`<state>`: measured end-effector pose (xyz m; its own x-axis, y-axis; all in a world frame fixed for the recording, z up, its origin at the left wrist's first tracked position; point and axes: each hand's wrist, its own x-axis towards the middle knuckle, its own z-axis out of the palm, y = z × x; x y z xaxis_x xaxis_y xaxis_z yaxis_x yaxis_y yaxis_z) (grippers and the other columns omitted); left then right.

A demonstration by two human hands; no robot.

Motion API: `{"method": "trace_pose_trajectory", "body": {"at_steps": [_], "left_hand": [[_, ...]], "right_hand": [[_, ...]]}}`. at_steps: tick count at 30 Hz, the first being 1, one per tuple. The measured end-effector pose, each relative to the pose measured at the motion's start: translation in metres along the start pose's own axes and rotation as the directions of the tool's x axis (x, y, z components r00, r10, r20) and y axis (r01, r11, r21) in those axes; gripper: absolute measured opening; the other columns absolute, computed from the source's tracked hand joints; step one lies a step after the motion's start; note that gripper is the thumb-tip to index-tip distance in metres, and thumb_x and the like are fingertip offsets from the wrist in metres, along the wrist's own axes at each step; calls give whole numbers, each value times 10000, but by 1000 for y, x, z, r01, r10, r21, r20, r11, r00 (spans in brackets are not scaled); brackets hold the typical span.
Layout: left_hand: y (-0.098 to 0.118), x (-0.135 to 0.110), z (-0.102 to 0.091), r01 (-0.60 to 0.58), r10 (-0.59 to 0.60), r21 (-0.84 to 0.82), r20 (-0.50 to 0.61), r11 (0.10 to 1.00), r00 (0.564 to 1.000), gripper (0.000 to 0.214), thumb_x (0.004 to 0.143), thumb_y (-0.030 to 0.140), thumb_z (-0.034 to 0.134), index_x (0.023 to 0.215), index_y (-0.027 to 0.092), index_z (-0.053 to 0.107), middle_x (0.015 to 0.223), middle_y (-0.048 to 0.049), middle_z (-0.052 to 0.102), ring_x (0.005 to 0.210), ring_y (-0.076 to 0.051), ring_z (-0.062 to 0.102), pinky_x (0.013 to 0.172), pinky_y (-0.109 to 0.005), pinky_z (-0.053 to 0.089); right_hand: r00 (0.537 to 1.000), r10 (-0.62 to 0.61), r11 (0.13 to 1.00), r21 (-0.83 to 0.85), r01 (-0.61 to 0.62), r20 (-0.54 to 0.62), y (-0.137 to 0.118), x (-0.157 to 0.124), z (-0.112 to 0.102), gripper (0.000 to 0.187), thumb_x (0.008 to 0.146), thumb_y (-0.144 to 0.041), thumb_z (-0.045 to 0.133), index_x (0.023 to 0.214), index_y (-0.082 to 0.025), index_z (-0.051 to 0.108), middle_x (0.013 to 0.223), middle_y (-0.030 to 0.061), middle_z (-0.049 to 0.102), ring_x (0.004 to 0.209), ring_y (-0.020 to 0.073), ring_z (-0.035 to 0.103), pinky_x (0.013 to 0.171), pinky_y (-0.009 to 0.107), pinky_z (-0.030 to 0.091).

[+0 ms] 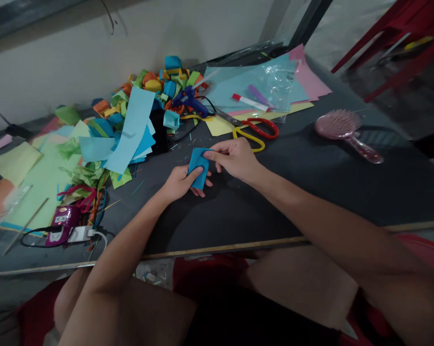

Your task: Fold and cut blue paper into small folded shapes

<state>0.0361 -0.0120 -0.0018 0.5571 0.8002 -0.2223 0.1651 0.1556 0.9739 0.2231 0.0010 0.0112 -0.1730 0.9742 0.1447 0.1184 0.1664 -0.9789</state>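
Above the dark table, a small folded piece of blue paper (199, 166) is held between both hands. My left hand (183, 181) grips it from below, thumb pressed on its face and fingers behind. At its upper right edge, my right hand (234, 156) pinches the paper between thumb and forefinger. Just beyond the right hand lie scissors (254, 129) with one red and one yellow handle loop. A blue hot glue gun (193, 100) rests behind the hands, near a small light blue folded paper piece (171, 119).
A heap of colourful folded paper pieces (154, 85) stands by the wall. Loose light blue sheets (132, 129) lie left. A purple power socket (62, 223) with cords is at front left. A hairbrush (339, 126), a red-capped marker (251, 102) and coloured sheets (231, 81) lie right.
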Motion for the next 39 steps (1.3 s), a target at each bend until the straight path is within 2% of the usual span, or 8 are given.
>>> {"method": "trace_pose_trajectory", "body": {"at_steps": [4,9,13,17,25,32,35,39], "left_hand": [[6,-1,1,46,-45,30,-30,998,999,574,834,653,551,849,91,667,664,-94,736,469,-132,662,430,-193,509],[12,-3,-3,69,-58,132,-89,989,994,529,795,588,650,557,117,621,521,-75,675,433,-109,626,449,-191,510],[8,-2,-4,64,-55,60,-142,996,988,486,818,554,643,610,115,629,611,-98,721,474,-123,654,466,-210,532],[6,0,-1,48,-47,1,-192,999,980,455,827,539,641,668,113,619,669,-104,742,495,-128,669,462,-212,536],[9,-4,-3,50,-42,68,-109,996,993,427,812,504,675,717,88,694,756,-133,761,625,-159,723,575,-238,589],[3,-2,-2,18,-12,31,-190,999,982,446,791,537,678,800,91,694,795,-137,765,627,-170,720,594,-276,595],[1,-1,-6,-40,93,211,-244,977,965,411,809,515,660,796,109,720,778,-116,760,664,-176,715,641,-283,580],[-2,1,-13,-194,318,329,-383,924,867,365,765,449,726,985,157,740,980,-80,754,870,-195,701,713,-261,548]], "right_hand": [[994,-14,998,-57,8,-112,2,3,-4,397,703,-560,750,624,-174,702,368,-53,449,347,68,354,383,245,230],[983,-8,1000,11,10,-183,4,7,-7,361,729,-532,743,655,-182,693,394,-49,456,349,83,378,400,260,272],[994,31,993,120,-18,-105,3,5,0,449,679,-603,755,563,-197,602,445,-35,492,376,92,449,388,254,302],[1000,11,996,87,-13,17,0,1,4,442,629,-584,797,573,-186,613,509,-11,574,417,99,505,423,252,368],[994,-97,991,-99,92,-48,0,-2,0,396,727,-526,748,567,-184,625,500,0,591,462,110,520,485,262,386],[989,-130,974,-176,140,67,3,-4,4,422,733,-562,716,598,-165,662,584,1,602,543,106,487,526,266,349],[993,-114,952,-284,114,16,4,-4,5,470,769,-571,676,554,-155,646,518,0,560,513,102,452,521,277,318],[996,-77,935,-343,85,36,5,-3,4,469,740,-603,686,588,-159,687,539,17,613,520,118,510,529,275,336]]}}
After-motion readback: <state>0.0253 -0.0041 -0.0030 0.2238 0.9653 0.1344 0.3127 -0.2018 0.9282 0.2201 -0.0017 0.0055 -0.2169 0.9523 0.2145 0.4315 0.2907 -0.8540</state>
